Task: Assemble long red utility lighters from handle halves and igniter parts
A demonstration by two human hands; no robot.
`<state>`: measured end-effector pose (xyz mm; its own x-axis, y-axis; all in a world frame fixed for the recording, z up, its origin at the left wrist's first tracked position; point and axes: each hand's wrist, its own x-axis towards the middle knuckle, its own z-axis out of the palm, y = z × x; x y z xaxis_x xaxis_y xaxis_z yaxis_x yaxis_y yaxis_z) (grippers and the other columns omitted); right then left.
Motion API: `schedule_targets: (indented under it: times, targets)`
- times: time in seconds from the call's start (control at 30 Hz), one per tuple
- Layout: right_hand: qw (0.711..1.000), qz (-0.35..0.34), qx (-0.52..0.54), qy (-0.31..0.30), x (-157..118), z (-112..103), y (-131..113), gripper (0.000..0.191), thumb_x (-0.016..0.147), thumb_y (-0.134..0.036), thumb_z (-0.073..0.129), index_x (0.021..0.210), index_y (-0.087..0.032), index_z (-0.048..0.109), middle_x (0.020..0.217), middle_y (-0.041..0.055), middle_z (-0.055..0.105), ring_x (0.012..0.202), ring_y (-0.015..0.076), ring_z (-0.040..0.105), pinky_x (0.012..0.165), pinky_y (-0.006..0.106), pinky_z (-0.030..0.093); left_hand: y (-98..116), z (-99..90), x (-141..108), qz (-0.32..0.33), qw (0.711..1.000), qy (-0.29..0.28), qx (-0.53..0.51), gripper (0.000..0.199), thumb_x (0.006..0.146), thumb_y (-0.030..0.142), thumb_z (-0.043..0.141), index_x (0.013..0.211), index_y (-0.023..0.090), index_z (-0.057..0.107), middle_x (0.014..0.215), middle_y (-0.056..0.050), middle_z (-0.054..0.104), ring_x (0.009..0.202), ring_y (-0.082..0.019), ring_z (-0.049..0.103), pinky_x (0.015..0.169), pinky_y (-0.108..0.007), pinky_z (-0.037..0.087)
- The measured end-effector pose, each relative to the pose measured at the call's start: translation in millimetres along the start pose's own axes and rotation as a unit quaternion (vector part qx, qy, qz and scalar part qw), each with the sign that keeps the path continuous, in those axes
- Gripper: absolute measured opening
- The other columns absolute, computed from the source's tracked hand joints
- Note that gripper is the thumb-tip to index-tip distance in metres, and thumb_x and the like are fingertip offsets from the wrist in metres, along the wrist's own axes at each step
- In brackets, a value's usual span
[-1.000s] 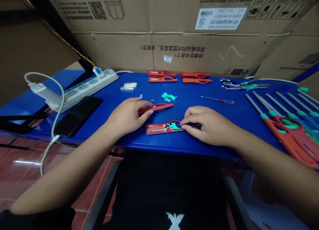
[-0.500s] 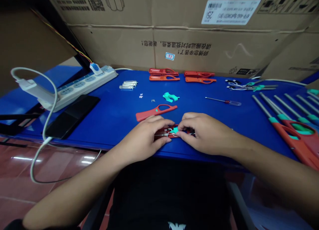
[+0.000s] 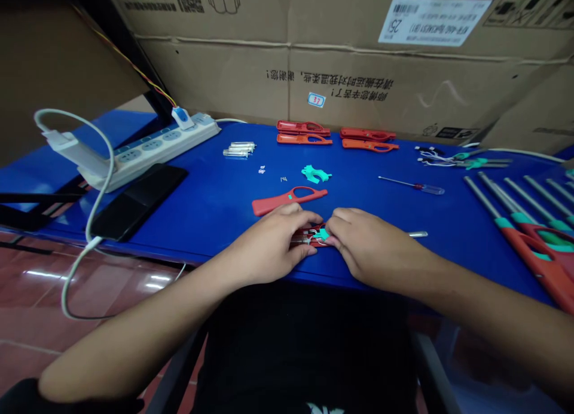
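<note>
1. Red casing half (image 3: 305, 230) lies open side up near the front edge of the blue surface (image 3: 210, 214), between the two hands.
2. Left hand (image 3: 272, 247): its thumb and forefinger sit slightly parted, holding the casing from both sides.
3. Right hand (image 3: 371, 245): its fingers are drawn together on a teal piece (image 3: 322, 235) in the casing, their tips partly hidden.
4. Red cover half (image 3: 274, 205) rests just beyond the left hand; a screwdriver (image 3: 430, 189) lies farther back, rightward.
</note>
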<state>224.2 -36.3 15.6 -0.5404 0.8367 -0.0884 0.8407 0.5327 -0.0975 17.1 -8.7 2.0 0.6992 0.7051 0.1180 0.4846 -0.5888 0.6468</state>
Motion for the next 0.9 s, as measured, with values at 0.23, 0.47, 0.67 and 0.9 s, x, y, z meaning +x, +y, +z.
schedule_targets:
  times: [0.23, 0.47, 0.67, 0.9]
  targets:
    - [1.0, 0.007, 0.019, 0.009, -2.1, -6.8, -2.6, 0.022, 0.097, -0.026, 0.05, 0.098, -0.012, 0.067, 0.098, 0.0121, 0.064, 0.092, 0.025, 0.057, 0.087, 0.04, 0.044, -1.6, 0.9, 1.0, -0.015, 1.0, 0.003, -0.005, 0.042, 0.087, 0.02, 0.071, 0.128, 0.018, 0.065, 0.097, -0.005, 0.06, 0.09, -0.017, 0.059, 0.084, -0.033, 0.052]
    - [0.99, -0.002, 0.13, 0.05, -7.4, -10.0, 7.4, 0.024, 0.097, -0.028, 0.055, 0.09, -0.019, 0.076, 0.082, 0.006, 0.063, 0.083, 0.0197, 0.054, 0.077, 0.034, 0.042, -2.7, 0.2, -2.7, 0.016, 1.0, 0.011, -0.006, 0.041, 0.089, 0.025, 0.068, 0.13, 0.021, 0.064, 0.103, -0.006, 0.062, 0.096, -0.019, 0.06, 0.089, -0.037, 0.053]
    - [0.985, -0.06, 0.137, 0.086, -7.5, -4.2, 16.2, 0.026, 0.097, -0.017, 0.049, 0.088, -0.014, 0.074, 0.084, 0.0072, 0.062, 0.081, 0.0186, 0.052, 0.078, 0.034, 0.043, -1.4, -1.7, -3.1, 0.004, 1.0, 0.007, 0.006, 0.039, 0.089, 0.029, 0.069, 0.128, 0.022, 0.065, 0.106, -0.007, 0.062, 0.101, -0.021, 0.059, 0.093, -0.039, 0.051]
    - [0.979, -0.145, 0.013, 0.141, -10.9, 7.2, 21.4, 0.029, 0.099, -0.018, 0.043, 0.091, -0.009, 0.07, 0.087, 0.0111, 0.061, 0.082, 0.0213, 0.048, 0.078, 0.036, 0.043, -1.4, -3.6, -0.4, -0.019, 1.0, -0.01, -0.012, 0.039, 0.087, 0.025, 0.07, 0.126, 0.02, 0.065, 0.106, -0.007, 0.061, 0.102, -0.022, 0.059, 0.093, -0.038, 0.05]
